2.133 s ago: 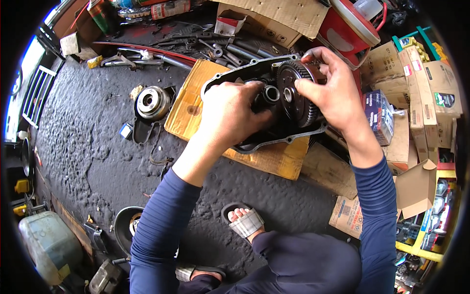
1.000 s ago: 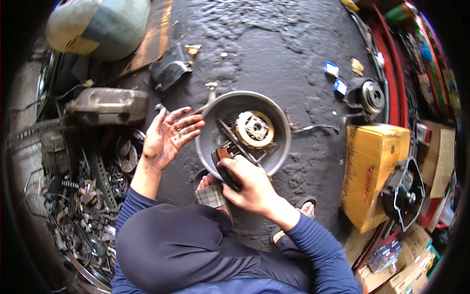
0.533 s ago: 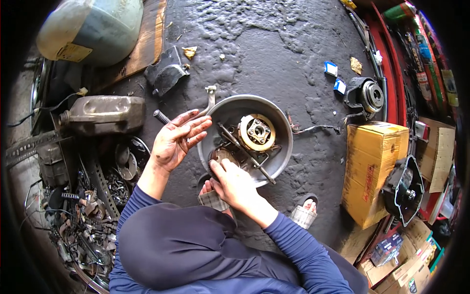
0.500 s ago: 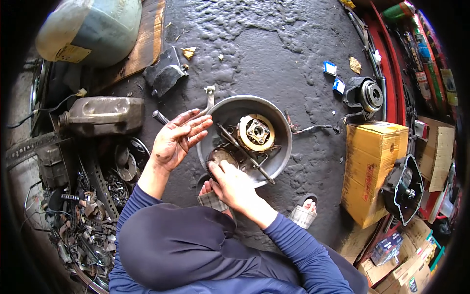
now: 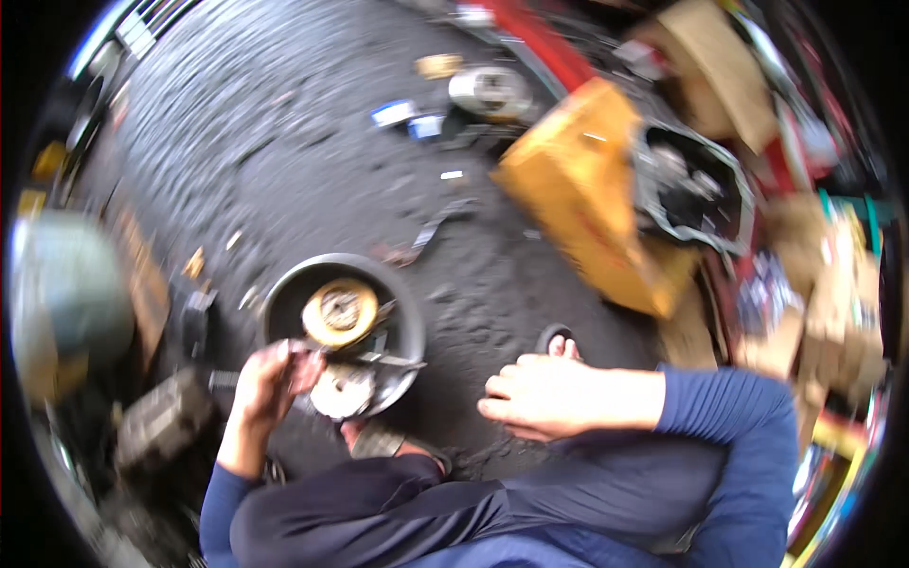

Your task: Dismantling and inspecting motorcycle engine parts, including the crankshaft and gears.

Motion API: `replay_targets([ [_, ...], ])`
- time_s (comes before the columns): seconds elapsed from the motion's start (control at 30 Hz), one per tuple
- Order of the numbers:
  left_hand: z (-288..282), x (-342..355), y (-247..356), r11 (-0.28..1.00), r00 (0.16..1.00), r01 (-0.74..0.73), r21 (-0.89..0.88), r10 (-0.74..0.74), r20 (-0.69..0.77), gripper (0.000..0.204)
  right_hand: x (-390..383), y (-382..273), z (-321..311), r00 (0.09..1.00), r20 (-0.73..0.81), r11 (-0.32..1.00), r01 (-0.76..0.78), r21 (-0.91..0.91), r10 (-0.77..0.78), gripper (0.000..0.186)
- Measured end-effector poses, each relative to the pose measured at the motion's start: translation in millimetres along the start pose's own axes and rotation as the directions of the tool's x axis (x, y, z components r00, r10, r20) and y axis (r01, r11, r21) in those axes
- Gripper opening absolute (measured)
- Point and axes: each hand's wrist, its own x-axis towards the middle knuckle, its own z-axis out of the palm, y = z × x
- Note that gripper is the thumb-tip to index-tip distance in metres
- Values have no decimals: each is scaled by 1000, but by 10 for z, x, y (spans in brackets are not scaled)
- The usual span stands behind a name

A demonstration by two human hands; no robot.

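Observation:
A round grey basin [image 5: 410, 303] stands on the floor and holds greasy machine parts. Inside it lies a ring-shaped clutch part [image 5: 339, 313] with a tan rim and a metal hub. A pale round part [image 5: 342, 390] sits closer to me, with a metal rod [image 5: 388, 360] across the basin beside it. At the basin's left rim is my left hand [image 5: 276, 381], its fingers smeared by motion. My right hand [image 5: 544, 396] is away from the basin, above my right leg. Its fingers are curled together; their undersides are hidden, so I cannot see anything in them.
A yellow-brown carton [image 5: 578, 189] stands at the right, with a dark metal cover [image 5: 696, 185] against it. Two small blue-and-white boxes [image 5: 409, 119] lie on the floor. A brown can [image 5: 166, 421] and a large pale container [image 5: 71, 293] are at the left.
The view has swung to the right and blurred. My right hand has left the round part in the basin and moved right. My left hand's spread fingers have come closer together.

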Motion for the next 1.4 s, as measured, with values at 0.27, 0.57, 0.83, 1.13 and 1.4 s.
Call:
replay_targets([
  [0.27,1762,545,358,918,895,372,136,-394,210,41,-2086,547,-894,768,-557,942,-188,277,317,35],
  [0.57,3733,1690,361,789,900,-154,594,-136,414,19,-2525,1711,-970,450,-566,693,-637,339,691,35],
  [0.83,5004,2366,752,-422,750,-592,686,22,661,79,-2518,1912,-768,376,-752,818,-443,367,542,20],
  [1.13,5027,2340,757,224,716,-698,681,169,678,79,-2766,1727,-1143,206,-854,808,-484,336,478,21],
  [1.4,4639,1931,1139,340,726,-683,647,415,549,77,-2409,1443,-1559,161,-963,952,-254,170,215,20],
])
